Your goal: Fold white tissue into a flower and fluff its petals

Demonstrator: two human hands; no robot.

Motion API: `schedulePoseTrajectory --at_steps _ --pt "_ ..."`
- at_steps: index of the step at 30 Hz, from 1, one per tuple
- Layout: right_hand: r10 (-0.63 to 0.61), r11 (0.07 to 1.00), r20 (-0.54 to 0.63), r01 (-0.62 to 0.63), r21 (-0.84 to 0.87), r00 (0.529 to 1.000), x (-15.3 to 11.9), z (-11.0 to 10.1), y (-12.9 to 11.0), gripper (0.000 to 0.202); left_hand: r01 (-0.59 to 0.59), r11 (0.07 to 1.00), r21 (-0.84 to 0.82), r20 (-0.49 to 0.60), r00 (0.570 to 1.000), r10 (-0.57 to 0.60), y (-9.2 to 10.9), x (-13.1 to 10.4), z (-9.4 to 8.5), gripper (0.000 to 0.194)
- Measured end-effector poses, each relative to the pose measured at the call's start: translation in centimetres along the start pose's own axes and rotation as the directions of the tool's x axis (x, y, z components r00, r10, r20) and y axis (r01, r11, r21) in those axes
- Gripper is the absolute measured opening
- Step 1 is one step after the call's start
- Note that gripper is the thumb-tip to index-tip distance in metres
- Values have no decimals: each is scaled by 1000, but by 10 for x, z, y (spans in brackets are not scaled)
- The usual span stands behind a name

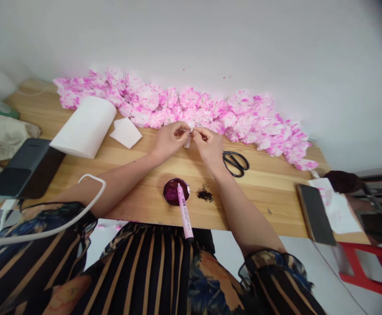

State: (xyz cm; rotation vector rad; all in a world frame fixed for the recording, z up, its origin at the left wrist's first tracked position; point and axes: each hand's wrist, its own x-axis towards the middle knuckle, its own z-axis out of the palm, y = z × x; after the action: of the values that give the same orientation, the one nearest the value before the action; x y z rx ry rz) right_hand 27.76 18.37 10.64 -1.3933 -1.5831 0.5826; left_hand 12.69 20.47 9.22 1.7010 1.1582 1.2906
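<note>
My left hand (171, 141) and my right hand (209, 148) meet over the middle of the table, fingertips pinched close together. Between them is a small gathered piece of white tissue paper (187, 142), mostly hidden by the fingers. Just beyond lies a long row of pink-and-white paper flowers (180, 103). Black-handled scissors (236, 163) rest beside my right wrist, their blades partly covered. Nearer to me, a pink marker pen (184, 212) leans across a small round dish of dark magenta colour (170, 192). A little heap of thin black bands or ties (205, 194) sits to its right.
On the left are a stack of white paper (85, 124), a loose white paper piece (127, 132), a dark box-shaped device (26, 168) and a white cable (94, 199). A phone (315, 213) and stained paper (338, 210) occupy the right end, near a red stool (368, 267).
</note>
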Motion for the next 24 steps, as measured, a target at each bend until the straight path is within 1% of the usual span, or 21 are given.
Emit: schedulePoseTrajectory --at_steps 6,11,18,21,24 --pt "-7 999 -1 7 -40 1000 -1 0 -3 23 -10 1000 5 -33 999 10 -1 1 0 7" --pt "-12 999 4 13 -45 1000 -1 0 -2 23 -20 1000 6 -4 1000 20 -2 0 1 5" --pt "-43 996 5 43 -77 999 -2 1 1 24 -15 1000 7 -5 1000 15 -5 0 2 7" --pt "-53 994 9 54 -99 999 -3 1 -1 24 -2 1000 -7 -6 1000 2 -5 1 2 6" --pt "-34 996 9 34 -88 999 -3 1 -2 24 33 997 -65 2 999 -33 -4 2 2 6"
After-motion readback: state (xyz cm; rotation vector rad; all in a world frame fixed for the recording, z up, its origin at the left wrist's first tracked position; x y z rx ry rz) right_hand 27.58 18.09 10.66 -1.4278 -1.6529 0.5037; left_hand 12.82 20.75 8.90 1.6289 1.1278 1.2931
